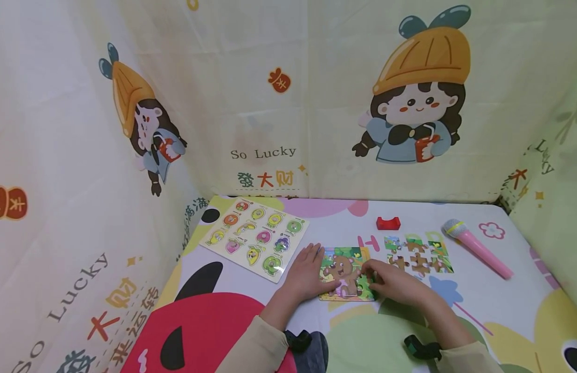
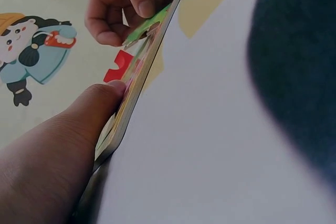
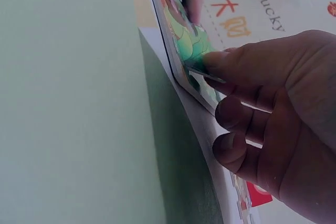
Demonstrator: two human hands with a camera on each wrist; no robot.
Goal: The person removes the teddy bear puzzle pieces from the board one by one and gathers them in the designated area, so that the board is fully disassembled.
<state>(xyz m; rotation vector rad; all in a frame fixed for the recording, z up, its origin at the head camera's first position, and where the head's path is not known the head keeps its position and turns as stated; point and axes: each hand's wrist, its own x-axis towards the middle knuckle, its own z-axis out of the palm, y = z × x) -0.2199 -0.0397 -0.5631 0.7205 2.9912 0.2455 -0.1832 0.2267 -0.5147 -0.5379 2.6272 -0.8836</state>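
A square bear jigsaw puzzle (image 1: 346, 298) lies flat on the table in the head view. My left hand (image 1: 304, 272) rests across its left side with the fingers extended, and the thumb (image 2: 102, 95) presses on its face. At the right side of the board, my right hand (image 1: 393, 280) pinches a green puzzle piece (image 3: 190, 45) between thumb and fingers. In the right wrist view this piece is slightly tilted over the board; how far it is seated I cannot tell. Several loose puzzle pieces (image 1: 420, 259) lie to the right of the board.
A white board with fruit pictures (image 1: 251, 235) lies at the back left. Behind the loose pieces sits a small red block (image 1: 388, 223). A pink toy microphone (image 1: 479, 249) lies at the right. Printed cloth (image 1: 316, 129) walls the table's back and sides.
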